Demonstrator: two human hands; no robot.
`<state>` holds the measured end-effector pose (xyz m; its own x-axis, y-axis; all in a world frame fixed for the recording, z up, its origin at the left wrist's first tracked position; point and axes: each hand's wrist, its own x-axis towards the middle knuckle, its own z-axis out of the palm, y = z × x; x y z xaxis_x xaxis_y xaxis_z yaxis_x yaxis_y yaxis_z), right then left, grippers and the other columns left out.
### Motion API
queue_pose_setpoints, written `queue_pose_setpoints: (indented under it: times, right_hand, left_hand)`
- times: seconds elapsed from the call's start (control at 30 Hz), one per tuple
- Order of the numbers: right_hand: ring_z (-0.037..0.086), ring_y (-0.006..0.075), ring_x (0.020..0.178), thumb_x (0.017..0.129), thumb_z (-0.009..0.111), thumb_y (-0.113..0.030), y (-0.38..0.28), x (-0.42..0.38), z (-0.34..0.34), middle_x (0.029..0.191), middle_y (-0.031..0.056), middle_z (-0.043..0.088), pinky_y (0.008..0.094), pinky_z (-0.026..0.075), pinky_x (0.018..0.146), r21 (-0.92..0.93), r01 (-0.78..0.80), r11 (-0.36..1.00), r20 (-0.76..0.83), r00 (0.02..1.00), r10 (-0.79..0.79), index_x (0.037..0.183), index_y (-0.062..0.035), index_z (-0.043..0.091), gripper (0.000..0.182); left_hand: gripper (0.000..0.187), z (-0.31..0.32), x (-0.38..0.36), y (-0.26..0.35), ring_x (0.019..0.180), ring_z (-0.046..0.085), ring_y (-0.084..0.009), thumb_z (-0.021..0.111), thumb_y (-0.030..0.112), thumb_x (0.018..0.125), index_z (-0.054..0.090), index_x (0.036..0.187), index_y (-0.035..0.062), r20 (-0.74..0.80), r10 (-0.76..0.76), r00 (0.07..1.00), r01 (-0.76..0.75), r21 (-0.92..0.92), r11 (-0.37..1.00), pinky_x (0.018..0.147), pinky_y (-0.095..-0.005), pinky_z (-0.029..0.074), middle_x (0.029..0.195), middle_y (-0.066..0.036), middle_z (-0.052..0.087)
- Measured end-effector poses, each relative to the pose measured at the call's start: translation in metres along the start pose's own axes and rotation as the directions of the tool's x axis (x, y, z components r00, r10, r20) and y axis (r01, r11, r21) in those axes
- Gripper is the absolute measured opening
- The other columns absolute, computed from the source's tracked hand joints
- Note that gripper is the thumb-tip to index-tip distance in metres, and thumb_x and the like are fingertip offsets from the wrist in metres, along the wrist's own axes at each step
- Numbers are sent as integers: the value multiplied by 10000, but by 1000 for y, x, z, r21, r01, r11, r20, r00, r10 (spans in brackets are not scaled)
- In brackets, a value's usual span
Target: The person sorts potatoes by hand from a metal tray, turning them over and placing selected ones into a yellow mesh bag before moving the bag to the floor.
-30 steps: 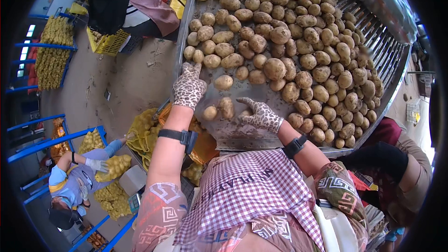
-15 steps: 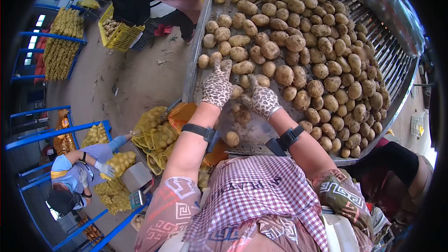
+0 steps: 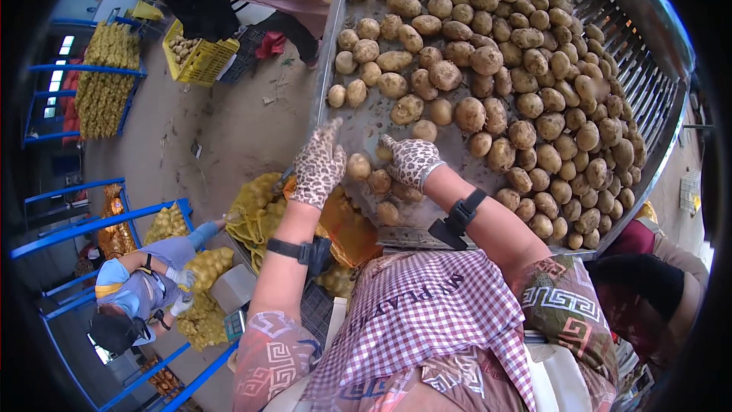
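Observation:
My left hand [image 3: 319, 168], in a leopard-print glove, is open with its fingers stretched out at the left edge of the metal sorting table [image 3: 352, 126]. A small potato [image 3: 358, 167] lies just to its right. My right hand [image 3: 414, 160], in a matching glove, reaches leftward with its fingers extended. Its fingertips are against a potato [image 3: 383, 152] that they partly cover. Another potato [image 3: 379, 181] lies close below those fingers, and one more potato [image 3: 387, 214] rests near the table's front edge. Neither hand is closed around anything.
A large heap of potatoes [image 3: 526, 99] covers the table's middle and right, beside metal slats [image 3: 637, 53]. An orange mesh bag [image 3: 347, 233] hangs at the front-left corner. Co-workers stand at upper left, lower left and right. A yellow crate [image 3: 202, 61] sits on the floor.
Both hands have drawn back toward my body, the left also leftward off the potatoes. Several small potatoes have shifted toward the front edge, and bare metal shows where they lay.

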<state>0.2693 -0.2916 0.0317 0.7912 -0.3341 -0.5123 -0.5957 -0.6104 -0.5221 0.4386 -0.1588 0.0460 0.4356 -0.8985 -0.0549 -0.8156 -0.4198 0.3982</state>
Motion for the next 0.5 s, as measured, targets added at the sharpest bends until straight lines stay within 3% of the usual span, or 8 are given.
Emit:
queue_pose_setpoints:
  times: [0.13,0.2,0.23,0.27,0.37,0.43,0.47,0.5]
  right_hand:
    - [600,333,1119,832,611,-267,-4,0,-16,1192,179,636,428,473,938,94,28,995,83,996,-36,1392,-112,437,607]
    - [583,312,1160,856,615,-345,19,-9,-10,1234,192,612,403,445,982,193,45,980,99,993,-65,1393,-104,438,615]
    - [566,289,1179,870,612,-385,38,-11,6,1259,187,594,392,427,1007,454,108,885,81,983,-162,1402,-93,427,634]
    - [550,266,1199,885,610,-424,54,-18,16,1284,181,577,380,408,1032,682,157,714,37,968,-249,1410,-82,415,656]
    - [615,239,1043,931,587,-403,91,-70,30,1278,128,551,368,539,832,973,17,228,15,990,-138,1443,-96,366,637]
    - [666,188,925,935,573,-445,100,-106,27,1200,163,588,258,578,623,965,-168,-202,158,986,-61,1456,-101,327,671]
    - [624,168,960,924,603,-414,92,-124,16,1192,130,587,294,565,725,948,-142,-284,134,990,-47,1392,-73,414,609]
    - [622,170,961,918,618,-405,98,-129,20,1186,130,588,304,563,742,948,-134,-290,123,991,-57,1390,-77,417,608]
  left_hand:
    - [581,5,75,2,1167,544,-350,593,136,818,460,1384,150,-10,-44,999,45,90,995,992,-416,455,1336,-183,506]
    - [590,19,87,7,1205,524,-349,601,179,819,456,1390,145,106,-116,988,88,239,967,1024,-420,432,1391,-182,461]
    - [598,20,92,14,1251,493,-345,603,206,817,452,1392,135,227,-262,938,203,253,946,1055,-416,406,1416,-187,447]
    - [598,23,87,14,1251,493,-345,603,206,817,452,1392,135,230,-261,938,201,252,947,1055,-416,406,1416,-187,447]
    - [482,44,47,1,1206,520,-349,575,184,843,527,1316,105,289,-73,955,-7,267,964,1055,-402,408,1304,-195,542]
    - [441,35,32,-14,1188,530,-344,574,164,851,549,1286,94,321,-4,947,-56,177,983,1051,-395,412,1286,-190,552]
    - [402,29,22,-20,1170,541,-339,574,144,858,571,1256,83,327,59,943,-91,82,992,1048,-387,416,1269,-186,562]
    - [392,22,17,-24,1168,544,-329,582,122,855,580,1245,80,283,-61,957,73,-35,997,1044,-380,420,1269,-177,564]
